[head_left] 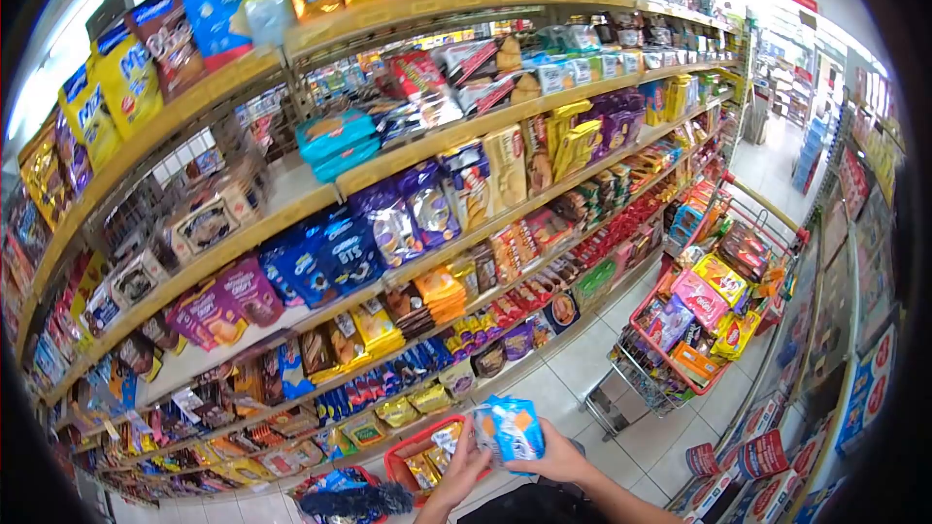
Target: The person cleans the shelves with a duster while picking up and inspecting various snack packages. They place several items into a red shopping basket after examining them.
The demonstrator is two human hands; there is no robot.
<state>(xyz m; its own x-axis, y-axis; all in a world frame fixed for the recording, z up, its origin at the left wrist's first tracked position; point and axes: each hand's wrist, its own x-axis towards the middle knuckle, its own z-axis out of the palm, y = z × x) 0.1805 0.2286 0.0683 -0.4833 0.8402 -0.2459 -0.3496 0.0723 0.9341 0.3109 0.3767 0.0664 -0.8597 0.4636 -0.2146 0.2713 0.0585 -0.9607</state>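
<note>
Low in the head view, I hold a blue snack packet (516,430) with an orange patch on its front between both hands. My right hand (558,456) grips its lower right side, the thumb and fingers closed round the edge. On the other side, the fingers of my left hand (468,461) are closed at its silvery left edge. Just left of that hand stands a red basket (396,466) with yellow packets (422,472) inside.
Shelves (408,267) full of bagged sweets and chocolate run along the left and ahead. A loaded shopping cart (631,330) stands in the aisle on the right, on tiled floor (573,361). A dark fluffy thing (364,500) lies at the bottom, and more shelving borders the right.
</note>
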